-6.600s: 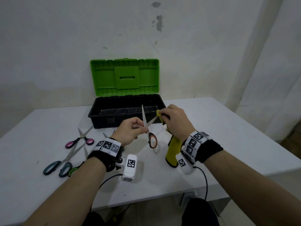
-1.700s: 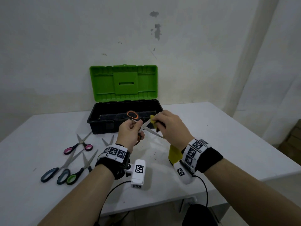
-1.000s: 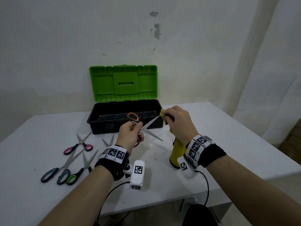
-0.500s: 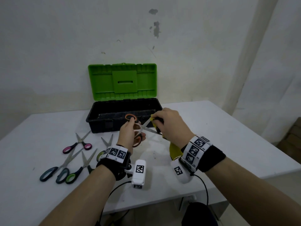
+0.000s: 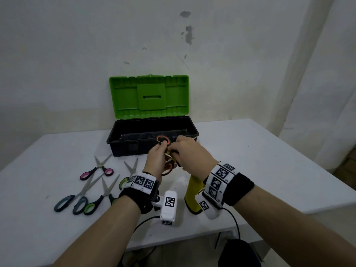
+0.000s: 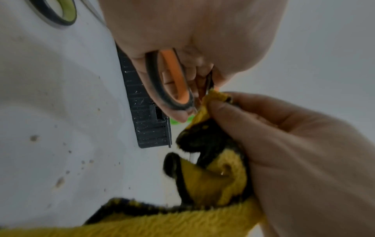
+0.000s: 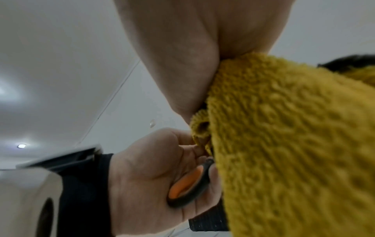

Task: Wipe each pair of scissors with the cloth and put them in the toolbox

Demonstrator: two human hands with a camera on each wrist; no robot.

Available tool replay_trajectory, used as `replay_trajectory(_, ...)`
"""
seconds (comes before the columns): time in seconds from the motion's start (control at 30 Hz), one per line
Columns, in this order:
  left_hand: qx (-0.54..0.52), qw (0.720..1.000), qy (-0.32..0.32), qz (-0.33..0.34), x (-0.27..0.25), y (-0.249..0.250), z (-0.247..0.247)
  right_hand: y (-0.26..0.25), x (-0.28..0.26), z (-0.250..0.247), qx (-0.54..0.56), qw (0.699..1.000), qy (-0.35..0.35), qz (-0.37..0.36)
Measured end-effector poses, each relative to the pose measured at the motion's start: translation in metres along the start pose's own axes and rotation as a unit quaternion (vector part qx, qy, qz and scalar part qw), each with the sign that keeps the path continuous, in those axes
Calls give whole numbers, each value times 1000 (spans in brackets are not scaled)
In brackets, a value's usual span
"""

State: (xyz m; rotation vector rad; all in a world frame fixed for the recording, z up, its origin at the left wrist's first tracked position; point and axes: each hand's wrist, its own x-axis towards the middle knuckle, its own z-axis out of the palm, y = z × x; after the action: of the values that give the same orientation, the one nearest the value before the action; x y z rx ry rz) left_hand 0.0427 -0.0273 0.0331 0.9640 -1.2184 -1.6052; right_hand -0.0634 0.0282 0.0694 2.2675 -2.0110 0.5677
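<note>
My left hand (image 5: 157, 158) grips the orange-handled scissors (image 5: 163, 140) by their handles, just in front of the open toolbox (image 5: 119, 140). One orange loop (image 6: 172, 80) lies in the left palm. My right hand (image 5: 189, 155) pinches the yellow cloth (image 5: 192, 193) against the scissors close to the handles; the blades are hidden under the cloth (image 7: 284, 144) and fingers. The cloth's tail hangs down to the table (image 5: 269, 170). The orange handle (image 7: 188, 187) also shows in the right wrist view.
Several other scissors lie on the table left of my hands: a pink-handled pair (image 5: 96, 170), a teal-handled pair (image 5: 71, 201) and green-handled ones (image 5: 92, 206). The toolbox's green lid (image 5: 149, 97) stands up against the wall. The table's right half is bare.
My right hand has slid the cloth down the blade toward the handles, so the two hands now meet. The blades, visible before, are now covered.
</note>
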Motion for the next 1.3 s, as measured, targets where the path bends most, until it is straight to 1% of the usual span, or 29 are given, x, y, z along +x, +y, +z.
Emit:
replay_trajectory(0.1,6,1000,0,24,-1,-1,2,-2,2,3,-12,1000,-9,12)
replay_trajectory(0.17,7,1000,1,28,0,-2,1,1,1,3,-11,999,-23,19)
replay_trajectory(0.23,4,1000,-3,27,0,-4,0,3,0,1,5,1000,-22,11)
replay_trajectory(0.33,-15,1000,-9,7,1,-6,1,5,0,-1,21,1000,4,4)
replay_trajectory(0.43,-58,998,3,-25,2,-3,-1,8,-3,-2,13,1000,-8,3)
replay_trajectory(0.5,-46,998,9,-30,4,-2,-1,11,-6,-4,13,1000,-19,3)
replay_trajectory(0.6,8,1000,14,-2,5,-4,1,12,-9,-6,12,1000,-8,4)
replay_trajectory(0.67,32,999,7,21,5,-6,4,9,-7,-5,21,1000,12,-2)
replay_trajectory(0.73,45,998,5,42,4,-7,6,6,-5,-3,22,1000,13,-6)
replay_trajectory(0.87,45,997,41,51,5,-4,2,14,-6,-5,0,1000,-15,18)
replay_trajectory(0.93,35,997,52,53,5,-4,-1,17,-7,-8,5,1000,-19,22)
replay_trajectory(1.07,33,997,27,66,4,-6,4,8,-4,-7,26,1000,3,-17)
replay_trajectory(1.2,36,996,27,72,4,-5,5,7,-5,-4,18,1000,-16,-10)
replay_trajectory(1.23,39,996,29,77,4,-6,5,9,-6,-6,27,1000,-12,-8)
replay_trajectory(1.3,36,996,33,80,3,-5,6,12,-7,-9,43,999,18,-12)
